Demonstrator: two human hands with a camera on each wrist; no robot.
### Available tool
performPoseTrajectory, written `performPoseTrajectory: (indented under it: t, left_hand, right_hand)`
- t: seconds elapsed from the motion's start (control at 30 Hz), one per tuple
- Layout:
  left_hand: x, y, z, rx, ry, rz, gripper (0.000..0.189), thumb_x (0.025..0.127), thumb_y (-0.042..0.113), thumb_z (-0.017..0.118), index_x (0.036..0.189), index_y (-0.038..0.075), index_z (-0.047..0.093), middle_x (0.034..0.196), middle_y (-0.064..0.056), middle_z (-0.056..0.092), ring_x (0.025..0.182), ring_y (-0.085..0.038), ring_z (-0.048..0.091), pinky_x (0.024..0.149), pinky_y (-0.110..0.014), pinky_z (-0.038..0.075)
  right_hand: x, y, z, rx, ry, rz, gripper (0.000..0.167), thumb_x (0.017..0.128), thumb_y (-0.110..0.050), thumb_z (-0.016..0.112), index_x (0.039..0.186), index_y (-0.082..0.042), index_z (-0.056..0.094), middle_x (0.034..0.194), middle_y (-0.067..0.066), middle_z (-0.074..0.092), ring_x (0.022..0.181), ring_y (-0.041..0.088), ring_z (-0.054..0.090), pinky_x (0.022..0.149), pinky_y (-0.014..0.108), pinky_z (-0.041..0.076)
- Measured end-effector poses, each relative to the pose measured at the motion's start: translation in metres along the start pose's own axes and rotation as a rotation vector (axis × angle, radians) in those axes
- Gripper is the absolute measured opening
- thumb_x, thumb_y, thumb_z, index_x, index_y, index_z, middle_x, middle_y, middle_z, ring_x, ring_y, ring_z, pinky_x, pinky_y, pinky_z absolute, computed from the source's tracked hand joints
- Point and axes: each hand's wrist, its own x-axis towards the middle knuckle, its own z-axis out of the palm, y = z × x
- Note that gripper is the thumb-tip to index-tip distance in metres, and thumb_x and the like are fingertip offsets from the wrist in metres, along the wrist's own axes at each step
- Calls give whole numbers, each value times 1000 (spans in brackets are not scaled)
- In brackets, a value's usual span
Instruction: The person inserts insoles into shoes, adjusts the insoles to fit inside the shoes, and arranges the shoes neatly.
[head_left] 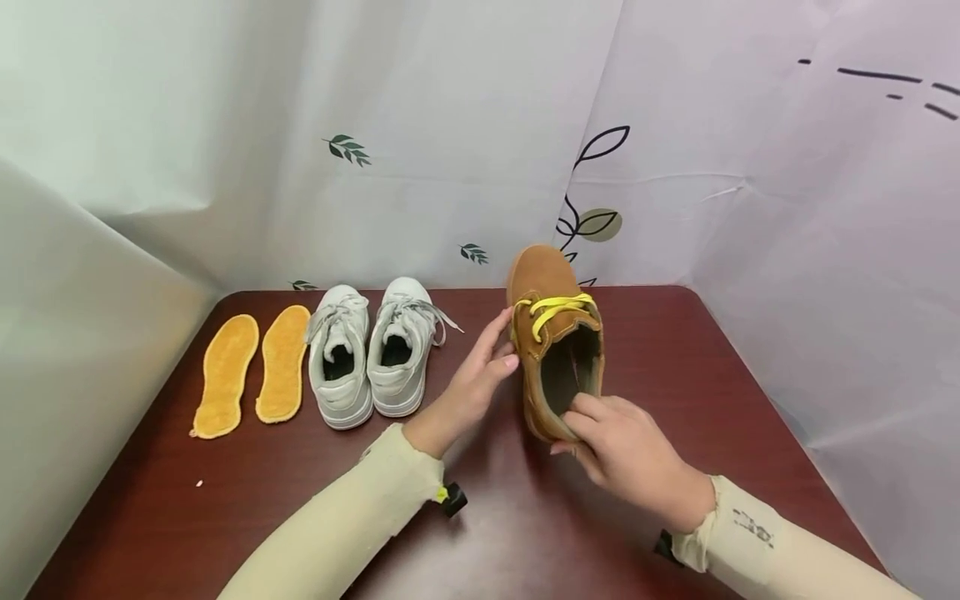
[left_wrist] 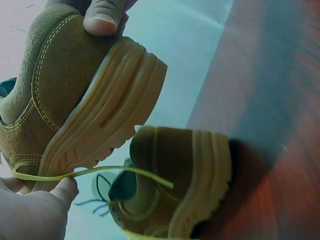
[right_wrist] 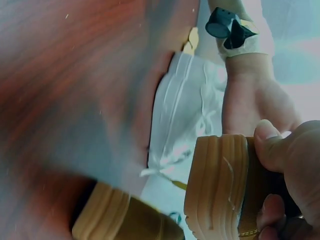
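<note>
A brown suede shoe (head_left: 551,275) with yellow laces is tilted above the table, its opening toward me. My right hand (head_left: 626,450) grips its heel, fingers inside the collar and thumb outside. On the shoe's left side rests my left hand (head_left: 472,383), its fingers fairly straight; the thumb touches near the sole in the left wrist view. A loose yellow lace end (left_wrist: 125,170) hangs by that thumb. Below the held shoe, a second brown shoe (left_wrist: 170,185) stands on the table, mostly hidden in the head view.
Two white sneakers (head_left: 397,383) stand left of my left hand, with grey-white laces. Farther left lie two orange insoles (head_left: 228,375). The dark red table (head_left: 487,525) is bordered by white patterned curtains (head_left: 420,200) at the back and sides.
</note>
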Motion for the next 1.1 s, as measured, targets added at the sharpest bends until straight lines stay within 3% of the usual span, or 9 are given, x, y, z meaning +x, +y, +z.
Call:
performPoseTrajectory:
  t: [0.33, 0.53, 0.7, 0.77, 0.93, 0.97, 1.1]
  left_hand:
    - [33, -3, 25, 1, -76, 3, 76, 96, 24, 45, 161, 10, 8, 167, -11, 6, 150, -37, 25, 118, -54, 27]
    - [41, -12, 43, -18, -92, -37, 71, 100, 17, 44, 161, 15, 8, 163, -17, 22, 144, -34, 38, 115, -48, 35]
    - [43, -20, 61, 3, -119, -117, 71, 103, 18, 45, 162, 20, 5, 159, -18, 32, 144, -28, 39, 111, -36, 41]
    - [43, -24, 67, 18, -115, -165, 71, 104, 19, 46, 162, 21, 5, 161, -14, 31, 141, -28, 42, 103, -34, 45]
    - [47, -30, 78, 103, -76, -270, 70, 103, 30, 50, 161, 23, 12, 161, -10, 31, 143, -24, 40, 107, -37, 44]
    - [48, -30, 80, 135, -67, -287, 71, 102, 33, 51, 161, 23, 14, 161, -9, 31, 146, -20, 35, 113, -38, 39]
    - [51, -29, 86, 189, -57, -340, 72, 100, 40, 53, 161, 23, 18, 160, -7, 34, 145, -19, 37, 113, -40, 39]
  right_hand:
    - [-17, 19, -18, -46, 10, 62, 49, 103, -53, 38, 83, -17, 65, 80, -7, 50, 63, 14, 48, 64, 35, 47]
    - [-26, 30, -21, -76, 14, 89, 51, 104, -53, 37, 80, -16, 63, 78, -7, 49, 62, 14, 45, 61, 34, 45]
    - [-34, 42, -23, -89, 30, 96, 45, 103, -51, 43, 80, -16, 60, 76, -7, 47, 60, 13, 43, 57, 32, 43]
    - [-37, 46, -23, -89, 25, 102, 37, 100, -47, 55, 80, -15, 60, 76, -6, 47, 59, 13, 43, 57, 31, 43]
    - [-45, 55, -22, -95, -14, 146, 30, 88, -38, 75, 79, -16, 58, 76, -7, 45, 58, 10, 41, 55, 29, 43]
    - [-46, 57, -21, -94, -21, 157, 30, 88, -39, 75, 78, -17, 57, 77, -7, 45, 58, 9, 41, 55, 28, 43]
    - [-50, 63, -21, -86, -30, 186, 32, 87, -40, 76, 78, -17, 56, 76, -8, 44, 57, 7, 39, 54, 27, 42]
